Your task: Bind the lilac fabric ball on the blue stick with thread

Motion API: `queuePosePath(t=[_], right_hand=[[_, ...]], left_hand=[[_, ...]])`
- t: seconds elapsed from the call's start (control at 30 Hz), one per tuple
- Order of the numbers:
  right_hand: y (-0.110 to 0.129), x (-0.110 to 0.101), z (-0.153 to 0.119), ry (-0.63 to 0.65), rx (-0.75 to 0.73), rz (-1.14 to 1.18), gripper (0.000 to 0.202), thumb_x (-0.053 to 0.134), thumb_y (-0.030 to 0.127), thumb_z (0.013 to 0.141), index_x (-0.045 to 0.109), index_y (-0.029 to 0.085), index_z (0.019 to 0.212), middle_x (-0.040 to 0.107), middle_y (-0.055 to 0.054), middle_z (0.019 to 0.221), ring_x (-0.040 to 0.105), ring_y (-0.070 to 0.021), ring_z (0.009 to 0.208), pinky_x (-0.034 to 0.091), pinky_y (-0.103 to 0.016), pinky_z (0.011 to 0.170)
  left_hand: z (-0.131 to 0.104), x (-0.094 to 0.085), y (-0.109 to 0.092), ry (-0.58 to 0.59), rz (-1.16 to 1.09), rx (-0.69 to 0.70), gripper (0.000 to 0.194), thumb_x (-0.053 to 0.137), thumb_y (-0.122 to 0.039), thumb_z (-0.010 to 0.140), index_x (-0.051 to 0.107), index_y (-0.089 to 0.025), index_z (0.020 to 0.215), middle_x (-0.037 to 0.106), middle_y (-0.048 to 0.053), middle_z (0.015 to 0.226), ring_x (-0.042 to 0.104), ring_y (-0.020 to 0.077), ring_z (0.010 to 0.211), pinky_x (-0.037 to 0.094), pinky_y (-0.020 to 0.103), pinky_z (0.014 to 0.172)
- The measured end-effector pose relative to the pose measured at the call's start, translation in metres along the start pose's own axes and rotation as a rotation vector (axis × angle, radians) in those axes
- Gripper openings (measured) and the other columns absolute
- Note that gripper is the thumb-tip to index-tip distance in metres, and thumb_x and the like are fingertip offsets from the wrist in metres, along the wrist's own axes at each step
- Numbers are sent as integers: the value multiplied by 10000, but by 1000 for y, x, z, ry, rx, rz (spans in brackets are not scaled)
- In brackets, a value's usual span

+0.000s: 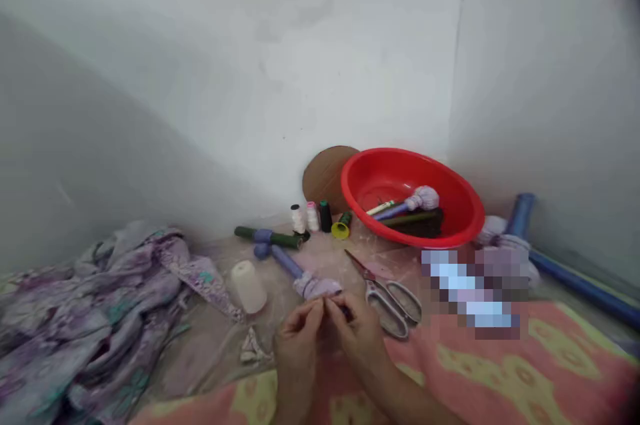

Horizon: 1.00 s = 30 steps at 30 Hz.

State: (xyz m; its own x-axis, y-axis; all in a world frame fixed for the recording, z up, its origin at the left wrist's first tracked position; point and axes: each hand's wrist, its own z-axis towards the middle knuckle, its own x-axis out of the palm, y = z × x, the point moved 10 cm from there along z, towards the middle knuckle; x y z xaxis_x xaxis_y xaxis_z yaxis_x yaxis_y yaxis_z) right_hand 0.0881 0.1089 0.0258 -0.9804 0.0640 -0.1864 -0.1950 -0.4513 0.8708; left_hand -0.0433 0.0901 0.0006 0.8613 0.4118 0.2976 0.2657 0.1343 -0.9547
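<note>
My left hand [303, 332] and my right hand [353, 328] meet in front of me, fingertips pinched close together. Whatever lies between the fingers is too small to make out. Just beyond the fingertips is a lavender cloth bundle [315, 285], gathered around the end of a purple-wrapped stick [287, 261]; I cannot tell whether the fingers touch it. Open scissors [383, 295] with pale handles lie right of my right hand. To the left of my hands are a white thread cone [249, 287] and a small crumpled cloth scrap [254, 348].
A red basin [410, 235] holds another cloth-topped stick [423, 198]. Thread spools [312, 216] and a green tube [245, 233] with purple wrapping sit near the wall. Floral purple fabric [115, 305] is heaped at left; a blue pole [580, 285] lies right. A patterned pink cloth [480, 372] spreads in front.
</note>
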Motion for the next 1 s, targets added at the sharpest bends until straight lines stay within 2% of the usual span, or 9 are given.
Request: queuePosePath(t=[0.27,0.63,1.0], right_hand=[[-3,1,0,11,-42,-14,241,433,288,802,600,143,705,601,-38,668,543,-130,623,383,-215,561],[0,1,-1,19,-74,-8,220,447,268,798,603,146,701,600,-32,673,545,-122,629,379,-206,561],[2,0,0,22,-96,25,189,463,245,797,618,152,738,613,-27,694,557,-116,642,389,-195,568]], left_hand=[[0,1,-4,-31,31,38,176,742,-286,422,705,-163,542,694,59,600,630,202,582,520,278,572],[2,-2,7,-24,-29,-6,200,757,-282,435,709,-157,585,695,50,599,625,174,557,515,241,543],[2,0,6,-21,-41,-19,228,764,-284,429,715,-158,612,703,59,638,640,188,606,525,246,584]])
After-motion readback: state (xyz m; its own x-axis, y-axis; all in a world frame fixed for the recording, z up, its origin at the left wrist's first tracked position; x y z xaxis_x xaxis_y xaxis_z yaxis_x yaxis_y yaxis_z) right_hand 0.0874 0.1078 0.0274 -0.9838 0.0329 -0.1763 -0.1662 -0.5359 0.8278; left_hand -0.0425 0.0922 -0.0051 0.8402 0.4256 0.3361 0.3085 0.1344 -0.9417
